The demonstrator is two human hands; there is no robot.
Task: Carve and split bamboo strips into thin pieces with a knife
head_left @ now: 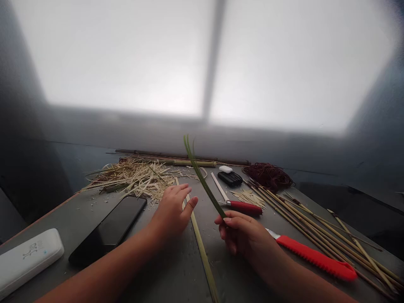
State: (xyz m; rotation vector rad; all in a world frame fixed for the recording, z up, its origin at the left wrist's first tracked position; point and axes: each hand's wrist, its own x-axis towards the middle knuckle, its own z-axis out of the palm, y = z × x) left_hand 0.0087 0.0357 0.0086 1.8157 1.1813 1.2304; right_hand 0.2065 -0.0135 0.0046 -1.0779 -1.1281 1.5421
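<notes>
My right hand point(241, 233) pinches the lower end of a few thin green strips point(205, 185), which stand up and lean left, their tips fanned apart. My left hand point(173, 209) holds nothing; its fingers point forward with the thumb apart. Under and beside it a long pale-green split strip point(200, 242) lies lengthwise on the table. Just beyond my right hand lies a small knife with a dark red handle point(244, 207). A red-handled knife point(315, 256) lies to the right of that hand, its blade partly hidden behind it.
A heap of pale shavings point(142, 179) lies at the back left. Nearer are a black phone point(110, 229) and a white device point(31, 261). To the right lie thin canes point(315, 223), dark red cord point(268, 176) and a black case point(230, 178). Bamboo poles point(189, 162) lie along the wall.
</notes>
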